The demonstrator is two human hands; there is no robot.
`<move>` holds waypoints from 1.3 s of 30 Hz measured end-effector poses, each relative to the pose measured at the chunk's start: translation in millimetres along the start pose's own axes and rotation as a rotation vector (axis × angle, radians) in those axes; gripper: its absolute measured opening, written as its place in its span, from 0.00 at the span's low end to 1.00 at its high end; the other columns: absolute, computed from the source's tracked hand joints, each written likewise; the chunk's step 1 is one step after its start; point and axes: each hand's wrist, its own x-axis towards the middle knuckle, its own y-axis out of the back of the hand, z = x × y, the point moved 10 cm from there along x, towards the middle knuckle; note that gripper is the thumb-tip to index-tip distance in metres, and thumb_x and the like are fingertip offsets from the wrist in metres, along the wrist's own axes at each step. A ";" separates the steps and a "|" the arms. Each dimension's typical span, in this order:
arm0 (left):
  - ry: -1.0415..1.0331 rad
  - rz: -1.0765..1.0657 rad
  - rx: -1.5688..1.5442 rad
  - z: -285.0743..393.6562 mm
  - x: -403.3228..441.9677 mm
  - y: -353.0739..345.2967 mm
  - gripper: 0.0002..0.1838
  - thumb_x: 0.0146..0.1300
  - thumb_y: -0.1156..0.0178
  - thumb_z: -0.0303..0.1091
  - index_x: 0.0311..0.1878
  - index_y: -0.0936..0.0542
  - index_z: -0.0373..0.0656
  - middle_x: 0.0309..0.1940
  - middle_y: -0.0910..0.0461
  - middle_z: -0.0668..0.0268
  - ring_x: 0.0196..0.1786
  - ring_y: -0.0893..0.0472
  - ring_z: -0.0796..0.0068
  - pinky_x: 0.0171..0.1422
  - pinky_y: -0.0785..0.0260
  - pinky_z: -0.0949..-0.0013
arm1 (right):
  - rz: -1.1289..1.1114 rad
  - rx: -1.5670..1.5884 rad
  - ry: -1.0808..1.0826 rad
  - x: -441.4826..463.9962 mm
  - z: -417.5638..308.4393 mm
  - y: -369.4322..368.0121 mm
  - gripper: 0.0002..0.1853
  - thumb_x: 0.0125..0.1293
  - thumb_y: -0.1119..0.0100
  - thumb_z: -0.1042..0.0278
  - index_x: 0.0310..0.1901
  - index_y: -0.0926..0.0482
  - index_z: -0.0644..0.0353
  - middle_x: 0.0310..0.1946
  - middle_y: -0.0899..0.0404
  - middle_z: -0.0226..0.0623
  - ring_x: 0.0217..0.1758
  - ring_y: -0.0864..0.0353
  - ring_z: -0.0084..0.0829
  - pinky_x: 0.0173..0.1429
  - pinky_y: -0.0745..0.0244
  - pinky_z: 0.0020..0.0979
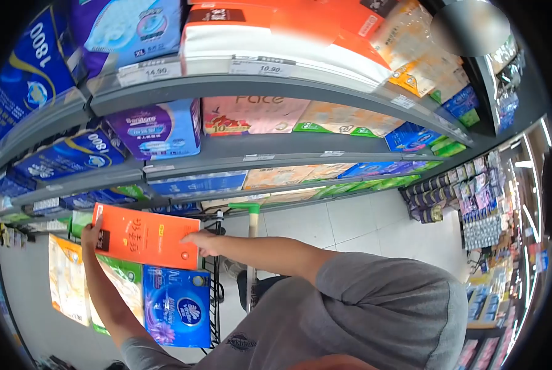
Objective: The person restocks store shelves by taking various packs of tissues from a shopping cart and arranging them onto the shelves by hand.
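Observation:
An orange tissue pack (pixel 146 237) with dark lettering is held between my two hands, over a shopping cart (pixel 215 277). My left hand (pixel 91 235) is closed on the pack's left end, and my right hand (pixel 202 242) grips its right end. Just below lies a blue tissue pack (pixel 177 308) with a purple flower print. Beside that are a green-and-white pack (pixel 120 277) and an orange-and-white pack (pixel 68 277), partly covered by my left forearm. The cart's black wire side shows to the right of the packs.
A grey store shelf (pixel 276 92) with several rows of tissue packs and price tags runs across the top. A green-capped cart handle (pixel 253 213) stands near my right hand. Tiled floor (pixel 300 222) and hanging goods (pixel 479 203) lie to the right.

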 end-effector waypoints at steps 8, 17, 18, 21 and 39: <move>0.006 0.122 0.207 38.3 -13.5 23.0 0.40 0.49 0.42 0.70 0.42 0.17 0.34 0.40 0.18 0.45 0.48 0.20 0.47 0.54 0.31 0.56 | 0.023 0.085 0.045 -1.6 -1.6 -3.2 0.45 0.52 0.37 0.43 0.68 0.40 0.57 0.68 0.41 0.46 0.68 0.38 0.48 0.65 0.41 0.50; -0.144 0.212 0.230 124.0 -104.8 93.5 0.31 0.50 0.35 0.60 0.37 0.16 0.35 0.29 0.17 0.53 0.37 0.17 0.59 0.44 0.28 0.63 | 0.306 0.025 0.224 -50.7 -34.1 19.3 0.38 0.55 0.42 0.37 0.55 0.24 0.68 0.51 0.21 0.45 0.55 0.22 0.36 0.54 0.29 0.36; -0.138 0.222 0.237 128.5 -116.5 104.4 0.31 0.50 0.35 0.60 0.37 0.16 0.35 0.29 0.17 0.53 0.37 0.17 0.59 0.44 0.28 0.63 | 0.293 0.023 0.228 -58.4 -37.1 15.8 0.38 0.55 0.42 0.37 0.55 0.24 0.68 0.51 0.21 0.45 0.55 0.22 0.36 0.54 0.29 0.36; -0.264 0.142 -0.292 157.3 -159.0 127.5 0.16 0.54 0.31 0.39 0.39 0.16 0.35 0.28 0.18 0.67 0.30 0.23 0.80 0.38 0.32 0.76 | 0.350 0.035 0.294 -82.7 -44.8 17.4 0.38 0.55 0.42 0.36 0.54 0.23 0.65 0.50 0.20 0.42 0.52 0.21 0.35 0.53 0.28 0.35; -1.297 0.471 -0.722 396.4 -465.0 278.6 0.41 0.50 0.47 0.35 0.68 0.45 0.27 0.61 0.34 0.43 0.62 0.29 0.54 0.66 0.36 0.57 | 0.040 0.355 1.540 -393.9 -221.8 114.0 0.24 0.60 0.34 0.58 0.52 0.29 0.62 0.39 0.21 0.34 0.39 0.21 0.22 0.40 0.25 0.24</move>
